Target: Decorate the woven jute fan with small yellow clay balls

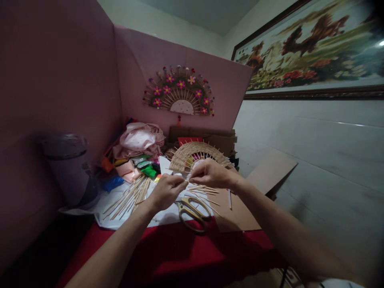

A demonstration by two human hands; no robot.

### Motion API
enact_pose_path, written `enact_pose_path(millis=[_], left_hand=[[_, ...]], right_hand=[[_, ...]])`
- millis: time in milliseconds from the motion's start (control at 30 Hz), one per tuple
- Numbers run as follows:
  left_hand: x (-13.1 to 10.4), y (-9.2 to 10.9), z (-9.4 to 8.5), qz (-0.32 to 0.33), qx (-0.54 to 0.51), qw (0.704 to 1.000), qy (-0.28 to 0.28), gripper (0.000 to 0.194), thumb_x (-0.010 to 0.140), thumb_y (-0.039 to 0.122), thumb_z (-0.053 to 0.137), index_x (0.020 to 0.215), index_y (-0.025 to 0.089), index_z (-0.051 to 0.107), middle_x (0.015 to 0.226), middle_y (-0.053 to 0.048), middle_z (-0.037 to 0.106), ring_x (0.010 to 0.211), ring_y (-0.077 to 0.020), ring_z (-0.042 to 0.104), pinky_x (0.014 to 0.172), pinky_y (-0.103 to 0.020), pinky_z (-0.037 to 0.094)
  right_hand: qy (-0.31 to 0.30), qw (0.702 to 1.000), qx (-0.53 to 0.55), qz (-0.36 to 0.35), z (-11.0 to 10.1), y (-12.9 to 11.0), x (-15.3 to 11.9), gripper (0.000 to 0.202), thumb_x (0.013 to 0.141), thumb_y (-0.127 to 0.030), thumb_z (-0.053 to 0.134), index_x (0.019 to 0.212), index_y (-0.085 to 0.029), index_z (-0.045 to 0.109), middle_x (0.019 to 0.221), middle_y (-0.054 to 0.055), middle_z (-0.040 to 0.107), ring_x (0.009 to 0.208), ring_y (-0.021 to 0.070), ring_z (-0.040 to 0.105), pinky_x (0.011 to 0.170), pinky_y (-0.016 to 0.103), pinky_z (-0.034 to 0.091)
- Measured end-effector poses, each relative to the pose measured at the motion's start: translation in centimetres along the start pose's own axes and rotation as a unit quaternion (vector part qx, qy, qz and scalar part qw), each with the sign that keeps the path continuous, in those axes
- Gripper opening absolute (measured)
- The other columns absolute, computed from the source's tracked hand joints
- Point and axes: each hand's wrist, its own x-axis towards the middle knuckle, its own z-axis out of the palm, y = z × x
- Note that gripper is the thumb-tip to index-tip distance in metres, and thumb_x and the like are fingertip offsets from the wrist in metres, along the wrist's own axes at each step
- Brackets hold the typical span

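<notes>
My left hand [168, 191] and my right hand [209, 174] meet over the middle of the table, fingertips pinched close together. Whatever lies between the fingertips is too small to make out. Just behind them stands a woven straw fan [183, 157] with thin sticks poking out along its curved edge; my right hand hides part of its lower middle. Beneath the hands lie gold-handled scissors [192, 208], handles toward me. Loose wooden sticks [207, 189] are scattered under my right hand, and a bundle of sticks [127, 200] spreads out left of my left hand.
A finished flower-trimmed fan [181, 90] hangs on the pink panel [135, 60]. Pink cloth [139, 140] and coloured packets [148, 171] pile at the back left, near a purple tumbler [70, 172]. Brown board [240, 212] lies at right on the red tablecloth [168, 252]. A framed horse picture [312, 52] hangs on the wall.
</notes>
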Motion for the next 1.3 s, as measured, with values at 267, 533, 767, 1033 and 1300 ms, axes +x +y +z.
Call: enact_pose_path(millis=[267,533,767,1033,1300], left_hand=[[0.0,0.6,0.2,-0.078,-0.236,0.968,-0.017,0.036,0.074,0.046,0.057,0.064,0.011,0.061,0.047,0.005,0.035,0.044,-0.0057,0.028,0.043,-0.021,0.019],[0.5,-0.5,0.3,-0.11,0.006,0.993,-0.028,0.03,0.076,0.033,0.049,0.055,0.014,0.059,0.048,0.0,0.048,0.047,-0.0099,0.04,0.049,-0.025,0.027],[0.4,-0.6,0.4,-0.121,0.251,0.96,0.007,0.036,0.083,0.032,0.04,0.062,0.017,0.066,0.068,-0.009,0.067,0.063,-0.0169,0.056,0.057,-0.029,0.03],[1.0,-3.3,-2.0,-0.312,0.372,0.873,0.054,0.035,0.079,0.024,0.039,0.082,0.013,0.072,0.087,-0.02,0.07,0.083,-0.0321,0.065,0.06,-0.033,0.039],[0.8,-5.3,-3.0,-0.35,0.41,0.84,0.059,0.037,0.073,0.018,0.04,0.09,0.011,0.072,0.094,-0.022,0.069,0.084,-0.0327,0.065,0.06,-0.035,0.044]], right_hand=[[-0.015,0.928,0.371,0.034,1.3,3.3,0.1,0.027,0.068,-0.038,0.072,0.066,-0.011,0.07,0.053,0.0,0.056,0.05,0.0079,0.045,0.046,0.021,0.033],[0.016,0.998,0.059,0.033,2.5,1.2,0.6,0.016,0.074,-0.025,0.062,0.071,-0.013,0.072,0.057,0.004,0.062,0.054,0.012,0.052,0.053,0.024,0.034],[-0.014,0.946,-0.31,0.095,3.2,-0.5,0.4,0.023,0.073,-0.013,0.049,0.076,-0.014,0.071,0.078,0.014,0.071,0.066,0.0206,0.06,0.057,0.029,0.032],[-0.01,0.953,-0.259,0.157,6.8,4.6,0.7,0.016,0.071,-0.018,0.057,0.077,-0.018,0.072,0.086,0.009,0.07,0.078,0.0198,0.059,0.062,0.027,0.033],[0.005,0.964,-0.14,0.227,10.5,1.1,4.4,0.029,0.08,-0.042,0.051,0.081,-0.022,0.072,0.091,0.009,0.071,0.083,0.0224,0.063,0.064,0.028,0.038]])
